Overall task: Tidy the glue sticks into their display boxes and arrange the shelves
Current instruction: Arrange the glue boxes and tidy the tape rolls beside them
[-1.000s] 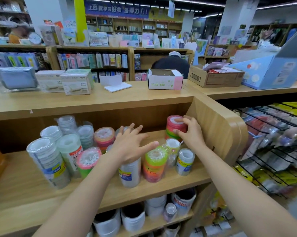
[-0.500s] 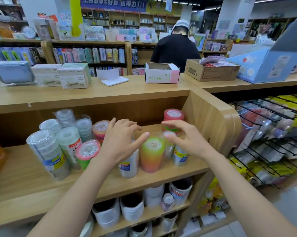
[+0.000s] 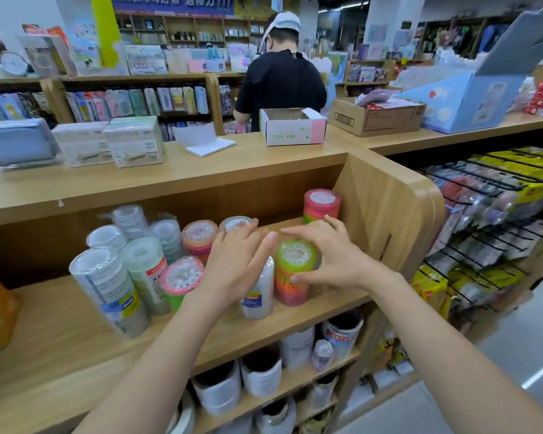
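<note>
Several shrink-wrapped tape-roll stacks stand on the wooden shelf. My left hand rests flat, fingers spread, on top of a clear stack with a blue label. My right hand curls round a green-topped, orange-bottomed stack right beside it, thumb at the front and fingers behind. A red-topped stack stands alone at the back right corner. No glue sticks are visible.
Clear tape stacks and a pink-topped green stack crowd the shelf's left. On the counter sit an open white-and-pink box and a cardboard box. A person in black stands behind. Wire racks hang at right.
My right hand left the red-topped stack at the back and came forward onto the green-topped stack. My left hand stayed on the clear stack. The small stacks at front right are now hidden.
</note>
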A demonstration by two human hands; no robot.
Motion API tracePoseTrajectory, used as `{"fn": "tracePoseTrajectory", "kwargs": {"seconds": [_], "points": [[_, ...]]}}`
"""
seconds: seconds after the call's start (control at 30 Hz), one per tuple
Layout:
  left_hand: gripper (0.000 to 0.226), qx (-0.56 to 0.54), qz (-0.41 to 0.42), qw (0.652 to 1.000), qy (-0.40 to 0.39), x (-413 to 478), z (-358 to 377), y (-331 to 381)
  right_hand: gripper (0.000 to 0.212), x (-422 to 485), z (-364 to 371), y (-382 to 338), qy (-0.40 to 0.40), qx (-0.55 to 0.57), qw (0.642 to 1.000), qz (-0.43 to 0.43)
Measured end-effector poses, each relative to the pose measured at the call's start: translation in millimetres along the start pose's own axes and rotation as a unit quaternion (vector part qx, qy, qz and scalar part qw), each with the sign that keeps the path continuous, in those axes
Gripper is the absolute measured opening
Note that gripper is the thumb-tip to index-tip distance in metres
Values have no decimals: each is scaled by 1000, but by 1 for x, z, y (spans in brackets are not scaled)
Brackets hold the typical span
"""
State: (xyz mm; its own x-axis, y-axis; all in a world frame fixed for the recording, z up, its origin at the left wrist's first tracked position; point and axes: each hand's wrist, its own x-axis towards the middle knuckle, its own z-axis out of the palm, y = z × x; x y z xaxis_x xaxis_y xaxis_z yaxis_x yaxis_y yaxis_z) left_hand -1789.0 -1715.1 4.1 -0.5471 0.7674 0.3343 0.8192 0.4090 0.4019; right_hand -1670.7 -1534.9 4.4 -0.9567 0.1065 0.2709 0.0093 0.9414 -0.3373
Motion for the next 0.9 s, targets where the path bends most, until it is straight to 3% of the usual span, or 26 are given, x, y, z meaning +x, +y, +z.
{"fn": "tracePoseTrajectory", "kwargs": {"seconds": [0.13, 0.23, 0.53, 0.73, 0.9], "points": [[90, -6, -10, 1000, -6, 1, -1, -1, 75, 6, 3, -4, 70, 95, 993, 9], [83, -11, -19, 1000, -6, 1, 1, -1, 68, 13, -7, -8, 149, 202, 967, 44], [92, -13, -18, 1000, -21, 9, 1, -7, 55, 39, -20, 0, 297, 184, 930, 114], [81, 7, -39, 998, -54, 15, -2, -4, 58, 49, -20, 18, 232, 136, 949, 164], [76, 50, -68, 992, -90, 30, -1, -3, 62, 65, -14, 28, 141, 136, 974, 114]]}}
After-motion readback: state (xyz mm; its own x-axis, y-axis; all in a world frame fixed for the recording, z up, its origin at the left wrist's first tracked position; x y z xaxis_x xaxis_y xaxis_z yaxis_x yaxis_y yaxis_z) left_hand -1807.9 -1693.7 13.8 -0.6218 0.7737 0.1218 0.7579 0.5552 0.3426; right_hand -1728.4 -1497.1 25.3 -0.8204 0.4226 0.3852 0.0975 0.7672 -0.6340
